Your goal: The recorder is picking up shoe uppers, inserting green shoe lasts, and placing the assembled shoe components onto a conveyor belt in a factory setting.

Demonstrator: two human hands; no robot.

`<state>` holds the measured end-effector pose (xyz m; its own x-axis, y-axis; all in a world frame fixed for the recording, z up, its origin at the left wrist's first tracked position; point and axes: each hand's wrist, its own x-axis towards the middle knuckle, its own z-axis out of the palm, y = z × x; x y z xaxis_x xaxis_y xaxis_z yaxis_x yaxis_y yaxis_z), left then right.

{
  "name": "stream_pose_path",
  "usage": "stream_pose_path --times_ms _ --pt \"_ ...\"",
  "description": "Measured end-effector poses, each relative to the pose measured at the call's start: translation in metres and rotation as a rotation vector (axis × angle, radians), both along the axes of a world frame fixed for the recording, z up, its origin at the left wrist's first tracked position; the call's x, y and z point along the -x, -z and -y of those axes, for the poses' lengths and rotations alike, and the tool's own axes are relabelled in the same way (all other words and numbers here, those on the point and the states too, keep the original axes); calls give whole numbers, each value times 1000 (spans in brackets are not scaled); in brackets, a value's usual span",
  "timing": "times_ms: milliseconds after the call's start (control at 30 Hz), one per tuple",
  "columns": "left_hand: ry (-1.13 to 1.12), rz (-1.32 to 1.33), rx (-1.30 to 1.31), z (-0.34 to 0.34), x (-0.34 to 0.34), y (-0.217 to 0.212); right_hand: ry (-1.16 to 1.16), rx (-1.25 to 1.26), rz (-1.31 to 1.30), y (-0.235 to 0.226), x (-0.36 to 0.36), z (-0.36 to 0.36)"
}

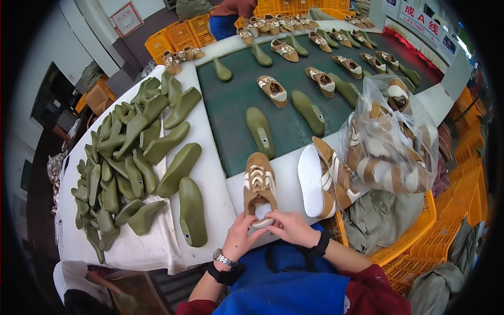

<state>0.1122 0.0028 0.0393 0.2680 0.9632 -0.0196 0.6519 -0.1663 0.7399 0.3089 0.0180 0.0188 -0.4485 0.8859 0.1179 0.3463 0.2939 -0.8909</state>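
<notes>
Both my hands grip the heel of a tan lace-up shoe (259, 179) with white stripes, its toe pointing away from me over the white table edge. My left hand (241, 235) pinches the left side of the heel collar. From the right, my right hand (290, 228) holds the back of the heel, thumb and fingers close to the other hand's. Right of them lies another tan shoe (336, 181) beside a white sole (310, 181) seen from below. A single green shoe last (192, 212) lies left of my left hand.
A heap of green shoe lasts (118, 157) covers the left white table (210, 157). Shoes and lasts stand in rows on the green conveyor belt (220, 105). At right, a clear plastic bag (388, 136) bulges with shoes above an orange crate (404, 236). People work at far centre and lower left.
</notes>
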Motion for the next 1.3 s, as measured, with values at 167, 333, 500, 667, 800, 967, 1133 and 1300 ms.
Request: stream_pose_path --times_ms 167,333,500,667,800,967,1133,1300 --pt "-73 120 95 -52 25 -19 54 43 -8 30 -16 6" --pt "-143 -73 -204 -177 41 -26 121 -370 163 61 -20 17" --pt "-317 -35 -129 -303 39 23 167 -473 267 67 -14 18" --pt "-321 -261 -217 -386 58 118 150 -502 275 71 -12 18" --pt "-358 -217 -78 -405 53 122 149 -516 255 68 -12 20" --pt "-370 -389 -12 -393 45 86 118 -526 355 63 -18 15" --pt "47 -545 -98 -323 26 7 142 -524 293 62 -13 16" --pt "405 -372 -224 -200 6 -62 168 -471 215 66 -9 17"
